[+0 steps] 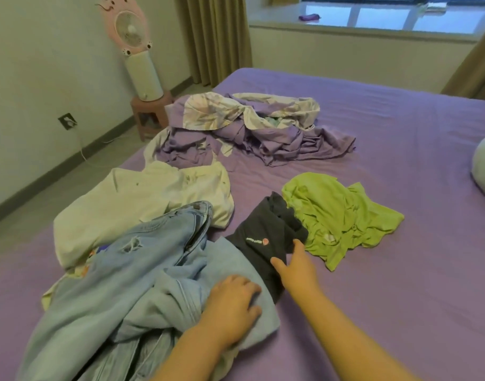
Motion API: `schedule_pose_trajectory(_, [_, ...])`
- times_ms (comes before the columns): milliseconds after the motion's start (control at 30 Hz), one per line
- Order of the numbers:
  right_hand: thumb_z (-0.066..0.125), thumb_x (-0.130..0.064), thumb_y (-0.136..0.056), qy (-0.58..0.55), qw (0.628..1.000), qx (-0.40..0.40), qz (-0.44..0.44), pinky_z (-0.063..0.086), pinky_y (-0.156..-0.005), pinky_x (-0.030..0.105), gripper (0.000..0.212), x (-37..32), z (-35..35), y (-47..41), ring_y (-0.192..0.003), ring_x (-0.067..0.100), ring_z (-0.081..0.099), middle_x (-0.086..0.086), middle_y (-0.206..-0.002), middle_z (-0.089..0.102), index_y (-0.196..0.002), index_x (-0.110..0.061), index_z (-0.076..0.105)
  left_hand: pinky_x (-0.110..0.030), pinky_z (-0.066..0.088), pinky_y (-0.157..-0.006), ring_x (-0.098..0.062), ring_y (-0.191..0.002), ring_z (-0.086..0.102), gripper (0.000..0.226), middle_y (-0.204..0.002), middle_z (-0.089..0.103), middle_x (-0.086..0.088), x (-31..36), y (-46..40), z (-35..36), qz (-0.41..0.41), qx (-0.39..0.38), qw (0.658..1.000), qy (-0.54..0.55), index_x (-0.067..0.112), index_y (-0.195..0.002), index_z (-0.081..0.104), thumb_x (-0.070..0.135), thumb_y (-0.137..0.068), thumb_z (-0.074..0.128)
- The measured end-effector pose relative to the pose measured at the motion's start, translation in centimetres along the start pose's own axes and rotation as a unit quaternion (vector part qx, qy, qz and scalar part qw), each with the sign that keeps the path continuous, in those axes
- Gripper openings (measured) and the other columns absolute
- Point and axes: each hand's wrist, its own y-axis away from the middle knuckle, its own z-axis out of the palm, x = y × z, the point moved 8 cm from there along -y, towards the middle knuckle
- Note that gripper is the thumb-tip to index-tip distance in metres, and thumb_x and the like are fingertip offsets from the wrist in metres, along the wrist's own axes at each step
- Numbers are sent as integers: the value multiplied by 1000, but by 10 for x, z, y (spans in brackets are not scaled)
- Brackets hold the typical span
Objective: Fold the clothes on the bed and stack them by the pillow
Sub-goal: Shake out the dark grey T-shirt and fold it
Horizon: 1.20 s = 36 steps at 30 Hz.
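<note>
Head view looks down on a purple bed (387, 127) strewn with clothes. At far left a cream garment (131, 204) lies crumpled, and ripped jeans (153, 243) overlap its near edge. Just right of the jeans a light blue cloth (230, 259) spreads toward the viewer; the left hand (233, 306) rests on top of it, fingers lightly curled and pressing down, close together. Next comes a dark shirt (269, 232) (small logo on it), partly under the blue cloth. The right hand (296, 268) reaches over its near right edge, thumb spread away from the fingers, fingertips touching the fabric; whether they pinch it I cannot tell. A green shirt (337, 215) lies bunched just beside the dark one. Behind, a heap of purple bedding (252, 130). At far right, a pillow (483, 166) edge.
</note>
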Motion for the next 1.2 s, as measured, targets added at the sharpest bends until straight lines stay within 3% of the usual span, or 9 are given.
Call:
schedule_pose_trajectory(67, [63,-21,-90,-19,998,0,52,41,-93,33,56,8,8,-9,-120,30,51,14,-131,54,-139,-6,39,-28,32,-102,-15,-124,40,39,-132,50,5,-1,-4,-1,-1,13,999,41,27,-131,51,37,-93,47])
schedule_pose_trajectory(133, [57,-15,-92,4,999,0,48,44,-77,33,15,7,6,-9,-93,28,57,17,-101,62,-102,-4,59,-27,33,-102,-16,-124,41,39,-132,51,4,2,-6,-4,2,16,998,67,26,-132,52,36,-94,47])
schedule_pose_trajectory(333, [54,-15,-95,-71,992,90,-52,36,-56,21,7,-32,-67,27,-72,23,52,1,-69,56,-88,-12,56,-26,34,-105,-12,-127,41,45,-137,49,5,28,-4,-41,-8,62,985,163,25,-138,46,34,-95,52])
schedule_pose_trajectory(500, [59,-12,-92,-142,977,107,-115,57,-61,44,16,-90,-170,81,-65,29,62,9,-66,61,-79,-17,53,-29,33,-106,-14,-131,38,81,-146,36,10,107,12,-97,19,114,975,192,26,-149,25,51,-82,63])
schedule_pose_trajectory(667, [64,-14,-89,-153,956,162,-190,54,-44,28,15,-134,-297,154,-53,17,66,5,-66,65,-76,-14,57,-27,44,-74,-17,-97,60,20,-104,67,7,183,49,-181,6,232,937,261,30,-111,64,34,-92,57])
schedule_pose_trajectory(767, [65,-13,-88,-153,941,197,-227,53,-45,23,15,-139,-368,204,-53,14,66,1,-66,67,-76,-17,58,-26,45,-67,-21,-80,60,4,-80,67,3,239,85,-224,92,223,882,405,21,-88,68,21,-90,64])
schedule_pose_trajectory(867, [66,-9,-88,-180,929,208,-248,54,-51,21,12,-132,-425,253,-58,12,69,0,-68,69,-78,-15,61,-38,49,-75,-24,-82,62,8,-85,68,-9,295,130,-265,139,223,848,461,10,-92,71,16,-89,65])
schedule_pose_trajectory(967, [64,-9,-88,-209,913,213,-280,58,-63,25,10,-125,-471,308,-68,11,70,1,-75,70,-82,-17,62,-25,52,-71,-8,-73,63,7,-80,68,1,356,174,-295,184,209,826,491,13,-89,70,18,-89,65])
schedule_pose_trajectory(1200, [59,-41,-86,-232,896,146,-350,51,-78,12,27,-103,-532,441,-104,1,61,-19,-111,64,-113,-39,57,-20,54,-58,-13,-66,68,25,-74,73,-2,473,268,-322,196,178,782,565,14,-81,73,37,-87,65])
